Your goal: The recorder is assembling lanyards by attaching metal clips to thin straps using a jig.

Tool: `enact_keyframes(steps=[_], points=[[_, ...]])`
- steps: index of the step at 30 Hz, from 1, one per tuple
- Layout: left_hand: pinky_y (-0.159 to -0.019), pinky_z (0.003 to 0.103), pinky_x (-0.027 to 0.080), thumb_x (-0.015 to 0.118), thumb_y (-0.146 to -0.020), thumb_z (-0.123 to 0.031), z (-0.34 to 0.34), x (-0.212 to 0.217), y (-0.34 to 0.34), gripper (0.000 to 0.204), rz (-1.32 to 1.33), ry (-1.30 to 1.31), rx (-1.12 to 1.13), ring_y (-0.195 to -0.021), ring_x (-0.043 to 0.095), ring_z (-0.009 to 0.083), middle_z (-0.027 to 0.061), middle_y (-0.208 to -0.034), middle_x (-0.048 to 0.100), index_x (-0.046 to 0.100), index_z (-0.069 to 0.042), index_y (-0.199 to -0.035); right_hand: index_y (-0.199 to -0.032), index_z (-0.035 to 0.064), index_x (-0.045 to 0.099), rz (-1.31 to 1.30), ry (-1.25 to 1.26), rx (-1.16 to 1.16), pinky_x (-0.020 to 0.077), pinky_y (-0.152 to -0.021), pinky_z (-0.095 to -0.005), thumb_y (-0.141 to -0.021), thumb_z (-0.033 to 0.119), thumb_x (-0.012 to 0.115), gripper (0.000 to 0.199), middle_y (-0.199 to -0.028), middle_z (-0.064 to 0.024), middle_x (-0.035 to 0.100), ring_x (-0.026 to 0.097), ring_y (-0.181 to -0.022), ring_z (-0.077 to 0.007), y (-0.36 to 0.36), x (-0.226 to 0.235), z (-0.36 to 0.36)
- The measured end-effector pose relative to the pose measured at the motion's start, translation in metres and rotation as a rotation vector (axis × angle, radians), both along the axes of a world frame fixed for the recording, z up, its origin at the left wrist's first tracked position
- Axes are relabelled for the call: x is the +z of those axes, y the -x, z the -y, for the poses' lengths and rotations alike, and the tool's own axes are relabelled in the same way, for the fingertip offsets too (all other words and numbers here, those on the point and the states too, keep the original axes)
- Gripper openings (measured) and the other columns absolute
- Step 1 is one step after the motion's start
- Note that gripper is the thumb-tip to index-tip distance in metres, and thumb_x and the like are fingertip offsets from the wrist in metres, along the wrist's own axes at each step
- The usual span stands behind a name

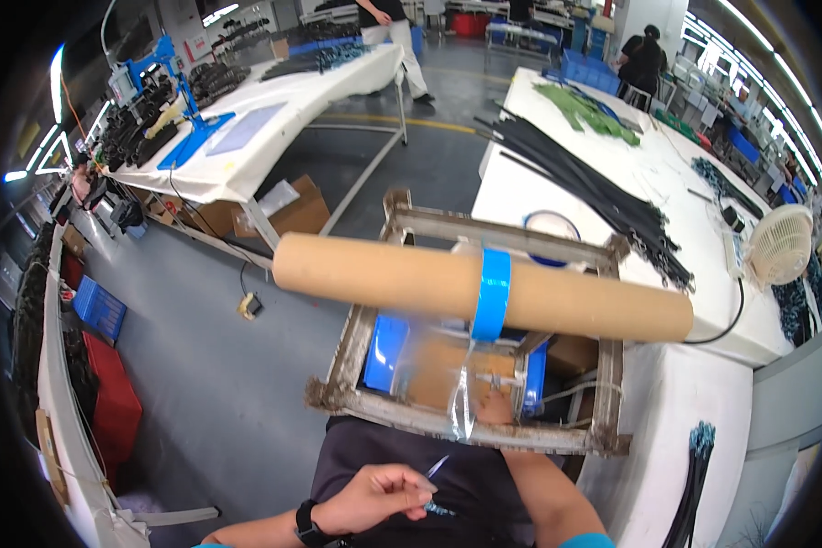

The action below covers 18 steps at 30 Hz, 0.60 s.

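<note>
I see my left hand (379, 493) low in the frame, near the bottom centre, fingers curled and pinched shut on a small blue piece (437, 468) that pokes out past the fingertips. A black wristband (305, 524) sits on that wrist. My right hand (495, 406) is further up, just right of centre, mostly hidden behind a strip of clear tape (459, 402); it seems to touch the strip, but I cannot tell how far its fingers are closed.

The long cardboard tube (411, 279) lies across the middle of the frame, resting on top of a worn wooden frame (388, 409). A blue tape band (492, 294) wraps around the tube right of its middle, and the clear tape hangs down from there toward my right hand. Inside the frame I make out a brown cardboard sheet (447, 365) with blue edges beside it.

On the right a white table (685, 173) carries black strips (603, 196), green pieces (589, 110) and a small white fan (780, 245)
</note>
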<state>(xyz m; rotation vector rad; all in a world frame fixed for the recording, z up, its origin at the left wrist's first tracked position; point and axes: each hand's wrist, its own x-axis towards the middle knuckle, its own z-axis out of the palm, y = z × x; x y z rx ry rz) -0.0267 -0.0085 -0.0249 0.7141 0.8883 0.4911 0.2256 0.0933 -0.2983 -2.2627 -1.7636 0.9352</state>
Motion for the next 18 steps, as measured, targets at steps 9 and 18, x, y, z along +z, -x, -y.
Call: enact_keyframes(steps=[9,18], points=[[-0.080,0.023,0.054,0.061,-0.091,-0.007,-0.014,-0.011,0.019,0.018,-0.019,0.147,-0.049,-0.085,0.064,0.0098,0.0045,-0.101,0.066,0.064,0.001,-0.106,-0.118,-0.0044,0.048,0.177,-0.008,-0.368,0.0381,-0.099,-0.0456,-0.080,0.035,0.068,0.059,-0.119,-0.0225,0.049,0.046,-0.115,-0.0395,0.004,-0.050,-0.027],[-0.068,0.027,0.053,0.066,-0.087,-0.007,-0.024,-0.011,0.025,0.019,0.115,0.081,-0.014,-0.076,0.065,0.0136,0.0082,-0.088,0.067,0.065,0.000,-0.105,-0.116,-0.0013,0.048,0.180,0.040,-0.387,0.0450,-0.092,-0.0451,-0.079,0.030,0.070,0.053,-0.121,-0.0213,0.047,0.052,-0.107,-0.0385,0.012,-0.072,-0.025]])
